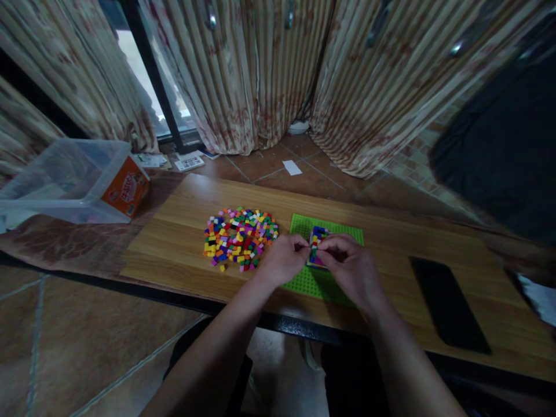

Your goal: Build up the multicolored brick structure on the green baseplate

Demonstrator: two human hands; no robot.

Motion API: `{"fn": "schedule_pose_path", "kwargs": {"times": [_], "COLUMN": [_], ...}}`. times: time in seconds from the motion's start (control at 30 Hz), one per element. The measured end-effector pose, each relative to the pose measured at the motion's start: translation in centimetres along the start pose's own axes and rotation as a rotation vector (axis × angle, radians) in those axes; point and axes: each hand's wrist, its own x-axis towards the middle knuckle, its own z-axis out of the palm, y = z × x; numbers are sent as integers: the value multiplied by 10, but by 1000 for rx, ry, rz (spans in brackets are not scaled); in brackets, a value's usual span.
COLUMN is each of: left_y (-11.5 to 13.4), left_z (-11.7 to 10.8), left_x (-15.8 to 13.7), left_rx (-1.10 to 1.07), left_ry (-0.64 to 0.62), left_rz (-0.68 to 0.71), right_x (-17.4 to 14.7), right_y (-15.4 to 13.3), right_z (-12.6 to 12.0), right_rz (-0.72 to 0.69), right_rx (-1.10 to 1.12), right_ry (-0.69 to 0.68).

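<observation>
A green studded baseplate [304, 284] lies on the wooden table, with a small multicoloured brick build [320, 231] standing on it. My left hand [284, 258] is at the build's left side, its thumb and fingers pinched together; whatever they hold is hidden. From the right, my right hand [350, 266] reaches over the build with thumb and forefinger closed at its upper part. Any brick between those fingertips is too small to make out. Just left of my left hand spreads a pile of loose toy bricks [241, 237] in many colours.
A dark flat slab [449, 304] lies on the table's right side. On the left stands a clear plastic bin [78, 179] with an orange label. Long curtains [243, 81] hang behind the table [174, 243], and a white paper [292, 168] lies on the tiled floor.
</observation>
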Motion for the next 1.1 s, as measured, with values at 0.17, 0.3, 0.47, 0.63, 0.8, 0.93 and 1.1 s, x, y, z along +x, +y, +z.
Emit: {"fn": "schedule_pose_path", "kwargs": {"times": [0.17, 0.3, 0.47, 0.63, 0.8, 0.93, 1.1], "left_y": [2, 3, 4, 7, 7, 8, 7], "left_z": [0, 1, 4, 4, 6, 7, 6], "left_x": [0, -2, -3, -5, -6, -8, -7], "left_rx": [15, 5, -7, -4, 22, 40, 32], "left_ry": [11, 26, 44, 51, 76, 99, 87], "left_rz": [7, 8, 7, -1, 9, 15, 18], "right_x": [1, 2, 4, 7, 8, 10, 8], "right_y": [-1, -1, -2, -3, -4, -4, -2], "right_z": [2, 2, 3, 3, 4, 4, 4], "right_rz": [42, 70, 105, 151, 173, 183, 177], "right_rx": [31, 49, 46, 66, 60, 42, 62], "right_ry": [27, 29, 33, 41, 52, 54, 47]}}
